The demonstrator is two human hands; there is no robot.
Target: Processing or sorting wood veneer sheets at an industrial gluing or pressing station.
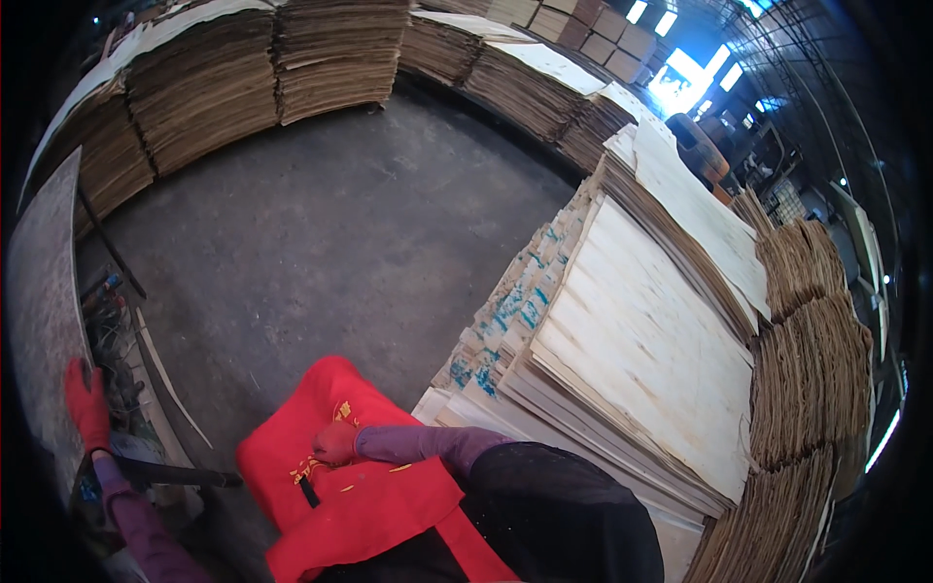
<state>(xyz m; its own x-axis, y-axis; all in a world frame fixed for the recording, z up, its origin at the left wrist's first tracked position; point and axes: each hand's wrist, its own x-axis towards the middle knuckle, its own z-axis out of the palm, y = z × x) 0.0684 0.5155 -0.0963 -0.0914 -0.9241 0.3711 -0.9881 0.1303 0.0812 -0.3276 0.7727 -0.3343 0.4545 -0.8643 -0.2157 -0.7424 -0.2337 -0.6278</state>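
Note:
My left hand (87, 403), in a red glove, rests at the edge of a grey flat-topped table (44, 291) on the left. Its fingers look stretched out along that edge, and nothing shows in them. Curled in front of my body is my right hand (335, 443), also gloved in red, against the red apron (389, 500) with yellow print. What its closed fingers hold, if anything, is hidden. Just below it a short black strip (309, 492) lies on the apron.
Right of me stands a stack of pale veneer sheets (651, 340) with blue-green marks on its side. More veneer stacks (204, 87) line the far side. Under the table are tangled odds and ends (121, 340), with a thin wood strip (170, 379) on the concrete floor (321, 214).

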